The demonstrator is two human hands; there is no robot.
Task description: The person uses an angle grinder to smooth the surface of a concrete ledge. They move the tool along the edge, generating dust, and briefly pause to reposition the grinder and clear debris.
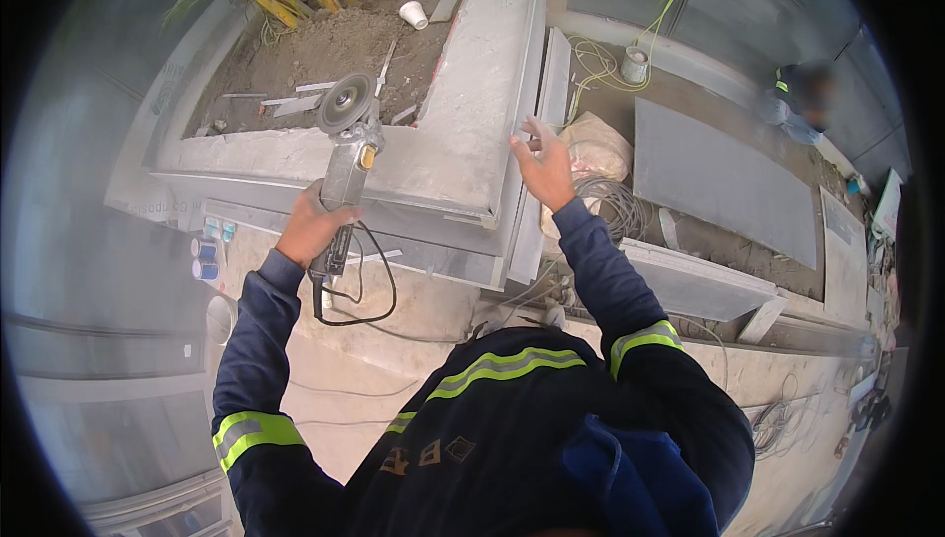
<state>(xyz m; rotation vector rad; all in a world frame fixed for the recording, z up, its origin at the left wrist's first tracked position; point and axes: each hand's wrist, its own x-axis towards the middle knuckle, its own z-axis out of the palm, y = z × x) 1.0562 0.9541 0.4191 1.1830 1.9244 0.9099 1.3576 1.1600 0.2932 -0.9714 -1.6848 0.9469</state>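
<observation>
My left hand (315, 222) is closed round the body of a grey angle grinder (349, 168) with a yellow switch. Its disc (346, 102) points up over the white, dusty top of the planter ledge (463, 94), and its black cord (394, 291) loops below. My right hand (541, 168) is raised near the ledge's right edge, beside long grey panels (551, 84); its fingers are apart and slightly bent, with nothing seen in them.
Soil (285, 69) with plants and scraps fills the planter. To the right lie a large grey board (724, 183), a sack (600, 148), coiled cables (615, 207) and a bucket (635, 64). Another person (797, 109) is at the far right. Small cans (205, 250) stand at lower left.
</observation>
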